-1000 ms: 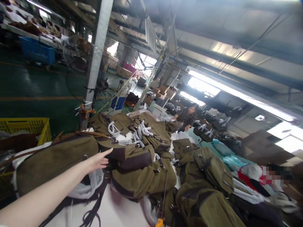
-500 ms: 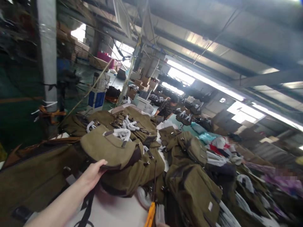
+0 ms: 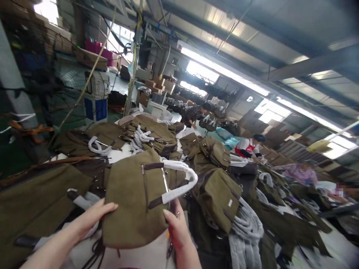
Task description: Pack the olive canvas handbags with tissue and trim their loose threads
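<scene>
An olive green bag (image 3: 129,209) with a dark zip and a handle wrapped in white (image 3: 185,183) is held up above the white table (image 3: 157,254). My left hand (image 3: 98,215) grips its left edge, thumb on the front. My right hand (image 3: 178,224) grips its lower right side, with a ring on one finger. A bit of orange shows beside my right hand, mostly hidden, so I cannot tell whether it is held too.
More olive bags lie on the left (image 3: 45,198), behind, and on the right (image 3: 220,198). Several people work farther off, one in a dark patterned shirt (image 3: 192,114), another in red and white (image 3: 246,147). A pole (image 3: 17,82) stands at the left.
The bag under my left hand has given way to one held upright with its handle to the right. My right hand has come up and onto the bag. The view has shifted right.
</scene>
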The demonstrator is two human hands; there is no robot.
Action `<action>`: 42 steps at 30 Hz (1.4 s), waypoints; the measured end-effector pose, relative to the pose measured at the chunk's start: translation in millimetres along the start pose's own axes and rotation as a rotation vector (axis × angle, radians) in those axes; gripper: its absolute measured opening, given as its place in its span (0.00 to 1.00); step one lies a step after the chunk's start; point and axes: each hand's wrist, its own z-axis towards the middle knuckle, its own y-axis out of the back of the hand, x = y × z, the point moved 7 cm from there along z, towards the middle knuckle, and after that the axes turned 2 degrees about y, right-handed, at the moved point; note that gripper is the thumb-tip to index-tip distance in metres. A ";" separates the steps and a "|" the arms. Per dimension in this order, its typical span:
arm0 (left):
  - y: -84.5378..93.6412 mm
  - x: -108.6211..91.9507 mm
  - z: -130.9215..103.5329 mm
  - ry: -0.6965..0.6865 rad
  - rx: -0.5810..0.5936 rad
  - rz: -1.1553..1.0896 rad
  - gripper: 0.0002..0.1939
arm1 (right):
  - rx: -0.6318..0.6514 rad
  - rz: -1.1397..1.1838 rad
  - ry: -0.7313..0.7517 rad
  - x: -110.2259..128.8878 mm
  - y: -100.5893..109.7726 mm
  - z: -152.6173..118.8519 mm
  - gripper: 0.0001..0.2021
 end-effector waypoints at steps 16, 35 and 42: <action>-97.6 -11.2 -34.3 -0.337 0.219 0.384 0.17 | 0.200 0.131 -0.454 -58.1 -25.5 -28.2 0.37; -69.8 -39.9 -48.3 -0.468 -0.146 0.410 0.26 | 0.054 -0.407 -0.066 -10.5 -18.2 -17.2 0.23; -73.3 -44.1 -52.7 -0.317 -0.009 0.624 0.31 | 0.428 -0.614 -0.568 -43.3 -52.6 -71.3 0.23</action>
